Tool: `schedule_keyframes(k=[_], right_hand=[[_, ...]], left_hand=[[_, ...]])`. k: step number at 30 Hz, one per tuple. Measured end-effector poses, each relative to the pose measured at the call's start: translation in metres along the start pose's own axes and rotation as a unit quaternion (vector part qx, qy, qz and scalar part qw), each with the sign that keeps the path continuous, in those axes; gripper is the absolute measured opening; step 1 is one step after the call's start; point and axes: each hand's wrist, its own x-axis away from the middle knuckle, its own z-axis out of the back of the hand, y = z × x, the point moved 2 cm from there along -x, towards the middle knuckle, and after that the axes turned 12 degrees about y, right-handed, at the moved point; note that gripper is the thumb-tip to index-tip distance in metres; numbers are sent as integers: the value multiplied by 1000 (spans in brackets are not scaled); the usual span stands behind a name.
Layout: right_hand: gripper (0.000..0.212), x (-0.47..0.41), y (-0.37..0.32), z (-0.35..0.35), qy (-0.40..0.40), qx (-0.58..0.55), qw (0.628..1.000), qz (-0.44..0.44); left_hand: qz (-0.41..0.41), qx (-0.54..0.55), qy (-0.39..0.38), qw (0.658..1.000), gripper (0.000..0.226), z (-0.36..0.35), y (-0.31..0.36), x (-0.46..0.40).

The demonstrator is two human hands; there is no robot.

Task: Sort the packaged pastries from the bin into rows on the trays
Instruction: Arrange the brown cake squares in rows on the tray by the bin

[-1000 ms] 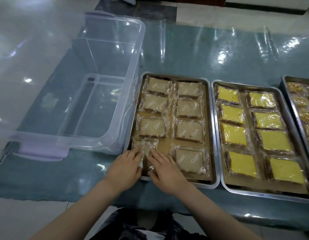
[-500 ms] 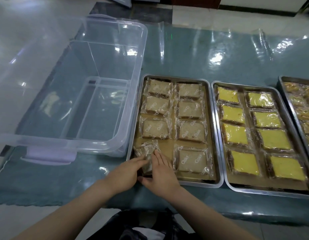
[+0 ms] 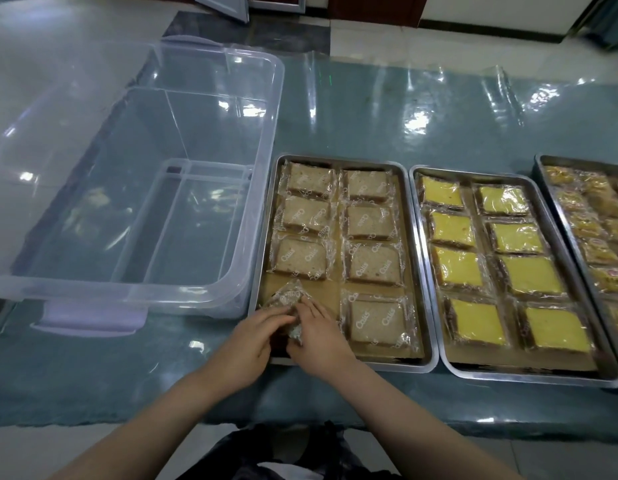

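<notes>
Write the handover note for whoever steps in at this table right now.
Left hand and right hand: both grip one crumpled brown pastry packet at the near-left slot of the left tray.
That tray holds seven flat brown packets besides. Middle tray: eight yellow ones in two rows. Right tray is partly out of view.
Clear bin looks empty.
Left: lay this packet flat in its slot.

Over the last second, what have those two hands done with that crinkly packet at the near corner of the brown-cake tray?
The left hand and right hand drew closer together and now pinch the clear-wrapped packet, which has tipped up and crumpled from lying flatter. The seven wrapped brown cakes in the left steel tray, the yellow cakes in the middle steel tray and the empty clear plastic bin kept their places.
</notes>
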Motion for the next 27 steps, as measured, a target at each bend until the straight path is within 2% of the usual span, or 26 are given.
schedule_keyframes(k=[2,4,9,12,15,18,21,24,27], right_hand=[[58,-1,3,10,-18,-56,998,-5],[53,2,1,24,-43,-114,992,-17],[51,10,4,40,-92,-137,986,-18],[39,19,6,42,-79,-176,981,-33],[34,25,8,45,7,-203,978,-50],[39,25,14,47,124,-144,981,-38],[40,24,17,45,192,-61,979,15],[49,24,26,34,177,63,981,53],[55,25,36,25,118,172,977,52]], left_hand=[[-60,-96,8,994,69,1,-7,-4],[-73,-157,-20,985,70,1,-8,-7],[-152,-245,-44,956,51,2,-2,-15],[-118,-228,-51,965,37,11,5,-18],[-38,-210,-45,976,37,22,16,-25],[1,-239,-37,970,32,16,21,-36],[-44,-314,9,948,28,2,28,-44],[-113,-374,37,920,36,-12,31,-49],[-113,-380,3,918,49,-19,24,-48]])
